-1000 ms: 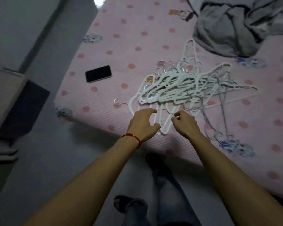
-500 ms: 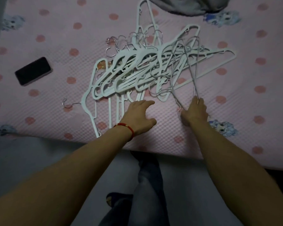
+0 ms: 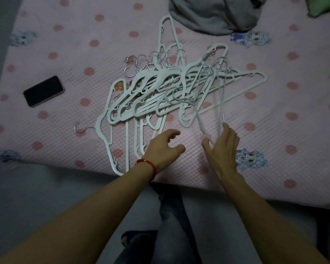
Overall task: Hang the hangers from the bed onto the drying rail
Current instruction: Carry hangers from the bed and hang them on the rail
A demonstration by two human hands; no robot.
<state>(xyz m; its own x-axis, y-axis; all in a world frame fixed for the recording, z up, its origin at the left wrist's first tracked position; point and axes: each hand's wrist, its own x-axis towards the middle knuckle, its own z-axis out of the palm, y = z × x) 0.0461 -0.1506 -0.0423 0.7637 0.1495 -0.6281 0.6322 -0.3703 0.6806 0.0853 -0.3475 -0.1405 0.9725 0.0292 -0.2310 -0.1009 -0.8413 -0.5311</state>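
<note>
Hands: right hand pinches the near end of a wire hanger running away into the hanger pile; left hand, loosely curled, empty, just short of it.

No words, labels, brand marks or numbers can be read anywhere; the pink dotted bedsheet carries only cartoon figures.

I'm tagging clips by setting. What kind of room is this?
Most likely a bedroom at home: a bed with a pink dotted cover, a pile of hangers on it, a crumpled grey garment and a phone.
</note>
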